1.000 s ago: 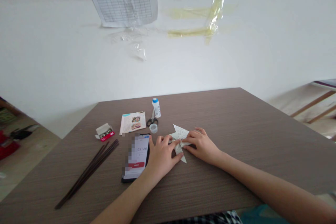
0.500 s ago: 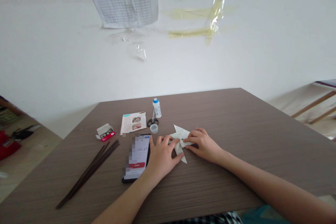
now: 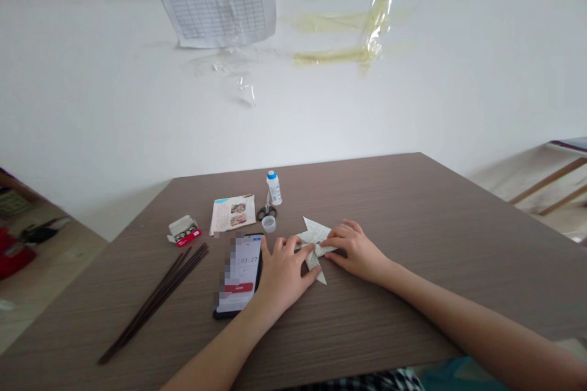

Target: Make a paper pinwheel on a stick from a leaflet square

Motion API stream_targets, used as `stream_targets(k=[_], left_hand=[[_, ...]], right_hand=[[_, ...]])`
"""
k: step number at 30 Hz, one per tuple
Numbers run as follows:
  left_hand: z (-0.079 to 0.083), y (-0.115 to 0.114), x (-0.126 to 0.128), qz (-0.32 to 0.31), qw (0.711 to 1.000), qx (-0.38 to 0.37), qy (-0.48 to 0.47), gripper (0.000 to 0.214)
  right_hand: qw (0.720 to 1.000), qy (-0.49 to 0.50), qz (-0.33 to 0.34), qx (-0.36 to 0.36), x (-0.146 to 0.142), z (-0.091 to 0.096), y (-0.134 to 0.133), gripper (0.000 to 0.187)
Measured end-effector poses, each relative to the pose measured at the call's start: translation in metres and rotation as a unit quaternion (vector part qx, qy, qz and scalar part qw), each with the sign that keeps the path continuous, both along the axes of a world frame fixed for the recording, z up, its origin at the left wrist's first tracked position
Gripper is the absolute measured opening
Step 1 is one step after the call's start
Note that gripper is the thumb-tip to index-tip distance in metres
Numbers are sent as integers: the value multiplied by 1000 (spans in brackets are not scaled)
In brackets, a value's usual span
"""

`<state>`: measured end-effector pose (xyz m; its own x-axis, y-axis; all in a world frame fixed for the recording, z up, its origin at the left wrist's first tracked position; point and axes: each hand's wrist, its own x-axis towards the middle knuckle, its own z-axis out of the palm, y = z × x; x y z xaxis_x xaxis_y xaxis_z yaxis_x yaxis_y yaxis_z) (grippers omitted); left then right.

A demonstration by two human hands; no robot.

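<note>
A folded paper piece (image 3: 313, 235), cream with printed text and pointed corners, lies flat on the brown wood-grain table (image 3: 367, 195). My left hand (image 3: 284, 274) rests on its near left side, with fingertips and thumb on the folds. My right hand (image 3: 353, 250) presses from the right, its fingers lying across the centre of the paper. The middle of the folded piece is partly hidden under my fingers.
A phone (image 3: 239, 275) showing 03:27 lies left of my left hand. Beyond it are a plastic cap (image 3: 268, 223), scissors (image 3: 266, 211), a glue bottle (image 3: 274, 188), a booklet (image 3: 233, 215) and a small box (image 3: 184, 231). Dark chopsticks (image 3: 156, 302) lie at left.
The phone's display has changed from 03:26 to 03:27. My right fingertips have shifted slightly on the paper, and the paper stays in about the same place.
</note>
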<state>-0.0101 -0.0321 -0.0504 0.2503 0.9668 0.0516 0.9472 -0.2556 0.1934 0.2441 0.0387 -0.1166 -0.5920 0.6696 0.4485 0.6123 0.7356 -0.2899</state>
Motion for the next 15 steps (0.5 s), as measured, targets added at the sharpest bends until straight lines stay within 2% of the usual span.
stream_targets(k=[8, 15], left_hand=[[-5, 1, -2, 1, 1000, 24, -13, 48], [0, 0, -4, -2, 1000, 16, -7, 50]], right_hand=[[1000, 0, 7, -1, 1, 2, 0, 26], [999, -15, 34, -1, 5, 7, 0, 28]])
